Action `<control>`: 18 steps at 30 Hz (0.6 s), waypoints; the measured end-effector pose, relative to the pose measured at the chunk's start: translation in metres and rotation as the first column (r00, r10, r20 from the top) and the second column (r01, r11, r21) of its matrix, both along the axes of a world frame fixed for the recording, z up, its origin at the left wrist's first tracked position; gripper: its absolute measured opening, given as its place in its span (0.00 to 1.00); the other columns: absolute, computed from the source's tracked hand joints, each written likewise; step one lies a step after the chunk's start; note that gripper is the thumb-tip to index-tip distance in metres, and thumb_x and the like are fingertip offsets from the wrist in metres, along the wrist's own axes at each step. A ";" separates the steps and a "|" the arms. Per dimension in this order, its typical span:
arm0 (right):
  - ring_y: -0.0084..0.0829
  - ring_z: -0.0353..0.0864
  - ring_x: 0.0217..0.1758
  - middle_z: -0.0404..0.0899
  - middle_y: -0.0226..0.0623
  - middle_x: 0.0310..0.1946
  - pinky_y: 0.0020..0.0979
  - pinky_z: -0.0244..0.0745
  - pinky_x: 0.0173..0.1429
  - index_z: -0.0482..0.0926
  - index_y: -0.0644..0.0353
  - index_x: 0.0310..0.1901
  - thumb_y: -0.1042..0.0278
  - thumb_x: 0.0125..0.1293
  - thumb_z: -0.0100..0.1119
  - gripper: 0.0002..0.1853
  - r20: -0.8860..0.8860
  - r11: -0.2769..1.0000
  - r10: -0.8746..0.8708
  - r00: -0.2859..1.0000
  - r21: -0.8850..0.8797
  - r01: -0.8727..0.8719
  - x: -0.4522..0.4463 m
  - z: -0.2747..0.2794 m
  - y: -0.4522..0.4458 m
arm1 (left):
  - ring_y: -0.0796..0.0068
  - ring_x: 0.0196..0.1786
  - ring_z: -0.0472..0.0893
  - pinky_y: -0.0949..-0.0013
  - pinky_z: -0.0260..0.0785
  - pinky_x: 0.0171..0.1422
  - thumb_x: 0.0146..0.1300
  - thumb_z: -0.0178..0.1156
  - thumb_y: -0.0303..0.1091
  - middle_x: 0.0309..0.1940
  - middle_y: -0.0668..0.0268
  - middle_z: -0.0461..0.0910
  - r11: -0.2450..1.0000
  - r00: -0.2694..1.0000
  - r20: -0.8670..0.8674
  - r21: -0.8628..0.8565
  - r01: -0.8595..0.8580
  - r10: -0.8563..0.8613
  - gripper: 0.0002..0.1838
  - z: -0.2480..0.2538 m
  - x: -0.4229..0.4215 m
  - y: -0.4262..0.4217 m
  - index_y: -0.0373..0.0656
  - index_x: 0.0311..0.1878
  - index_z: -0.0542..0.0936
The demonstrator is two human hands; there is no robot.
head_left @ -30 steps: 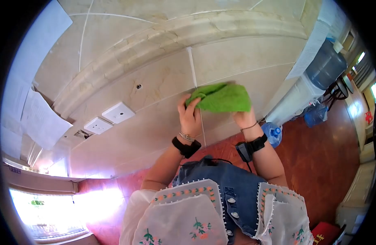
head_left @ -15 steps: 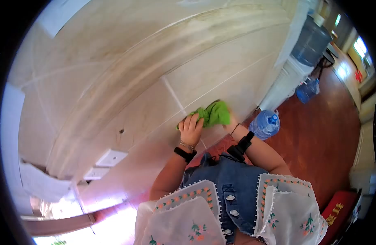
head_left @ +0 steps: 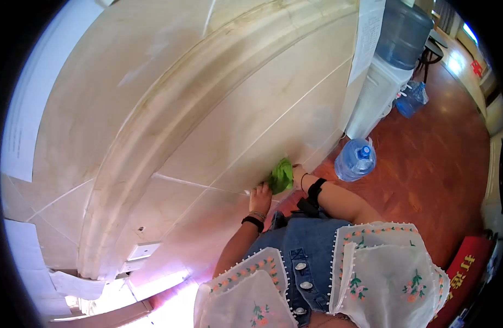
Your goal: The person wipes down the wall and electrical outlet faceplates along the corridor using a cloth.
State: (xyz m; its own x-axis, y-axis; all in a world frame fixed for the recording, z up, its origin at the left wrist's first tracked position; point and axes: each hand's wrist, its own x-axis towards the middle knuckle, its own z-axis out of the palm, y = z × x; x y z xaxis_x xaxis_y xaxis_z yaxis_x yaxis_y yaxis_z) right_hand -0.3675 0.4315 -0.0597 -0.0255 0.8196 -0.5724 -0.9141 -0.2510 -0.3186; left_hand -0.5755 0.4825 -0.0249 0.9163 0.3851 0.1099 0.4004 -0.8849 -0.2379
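Note:
A crumpled green cloth [head_left: 281, 176] is against the low part of the beige tiled wall, between my two hands. My right hand [head_left: 298, 176] is closed on its right side, and the cloth partly hides those fingers. On the left, my left hand [head_left: 259, 200] lies against the wall with its fingers stretched upward, the fingertips beside the cloth's left edge. Whether they also pin a bit of cloth is hard to see. Dark bands circle both wrists.
A blue water jug [head_left: 356, 160] stands on the red-brown floor to the right. Behind it is a white water dispenser [head_left: 378, 94] with a large bottle on top. Wall sockets [head_left: 143, 251] sit at lower left, and a raised moulding [head_left: 169, 104] curves across the wall.
Both hands and the cloth have moved lower, toward the base of the wall. My left hand lay over the cloth's left end before and now shows beside it. The view has shifted.

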 end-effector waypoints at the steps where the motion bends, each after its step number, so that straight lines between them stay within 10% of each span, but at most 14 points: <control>1: 0.36 0.74 0.52 0.77 0.35 0.50 0.36 0.71 0.54 0.72 0.56 0.53 0.58 0.60 0.48 0.20 0.134 0.986 0.102 0.986 0.116 -0.118 0.008 0.001 -0.006 | 0.63 0.52 0.70 0.59 0.64 0.53 0.56 0.53 0.36 0.51 0.64 0.70 0.997 0.997 -0.012 -0.038 -0.074 0.074 0.09 0.000 0.009 -0.001 0.46 0.36 0.78; 4: 0.36 0.75 0.52 0.76 0.36 0.50 0.35 0.71 0.55 0.72 0.57 0.54 0.65 0.57 0.56 0.21 0.825 0.752 0.070 0.561 0.326 -0.574 0.040 0.001 -0.010 | 0.63 0.50 0.70 0.59 0.66 0.51 0.54 0.54 0.36 0.48 0.64 0.71 0.990 0.992 -0.029 -0.064 -0.127 0.126 0.08 0.003 0.030 -0.005 0.47 0.35 0.79; 8: 0.31 0.75 0.54 0.76 0.36 0.50 0.30 0.70 0.58 0.74 0.57 0.52 0.70 0.58 0.61 0.19 0.939 0.646 -0.087 0.333 0.308 -0.699 0.064 0.001 -0.004 | 0.61 0.51 0.72 0.60 0.73 0.44 0.53 0.55 0.33 0.49 0.63 0.70 0.972 0.966 0.162 -0.154 -0.175 0.200 0.08 0.010 0.051 -0.014 0.47 0.37 0.79; 14: 0.33 0.73 0.57 0.73 0.38 0.54 0.32 0.71 0.59 0.68 0.62 0.57 0.70 0.62 0.57 0.22 0.772 0.658 -0.015 0.636 0.486 -0.575 0.085 0.111 -0.016 | 0.56 0.46 0.77 0.61 0.76 0.40 0.56 0.54 0.26 0.54 0.60 0.69 0.829 0.729 0.433 -0.442 -0.341 0.531 0.11 0.050 0.086 -0.046 0.45 0.44 0.77; 16: 0.37 0.72 0.58 0.71 0.39 0.57 0.37 0.71 0.61 0.65 0.61 0.60 0.65 0.68 0.48 0.20 0.162 0.774 0.318 0.934 0.525 -0.354 0.089 0.156 -0.017 | 0.58 0.44 0.78 0.62 0.76 0.38 0.57 0.53 0.22 0.54 0.60 0.70 0.789 0.591 0.539 -0.522 -0.324 0.600 0.13 0.057 0.093 -0.045 0.44 0.45 0.76; 18: 0.39 0.71 0.59 0.70 0.40 0.58 0.40 0.70 0.62 0.65 0.62 0.60 0.63 0.70 0.43 0.20 0.103 0.757 0.340 0.935 0.560 -0.337 0.090 0.192 -0.017 | 0.64 0.47 0.77 0.66 0.74 0.43 0.56 0.52 0.17 0.52 0.60 0.69 0.597 0.187 0.594 -0.801 0.050 0.782 0.14 0.080 0.099 -0.043 0.40 0.46 0.74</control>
State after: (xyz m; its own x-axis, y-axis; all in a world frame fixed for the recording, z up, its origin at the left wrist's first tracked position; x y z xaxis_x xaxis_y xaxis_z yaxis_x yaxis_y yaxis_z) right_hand -0.2772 0.4145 0.1318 -0.3648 0.9310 -0.0146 -0.8054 -0.3234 -0.4967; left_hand -0.4766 0.4397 0.0548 0.0827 0.9662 0.2442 0.2637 -0.2575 0.9296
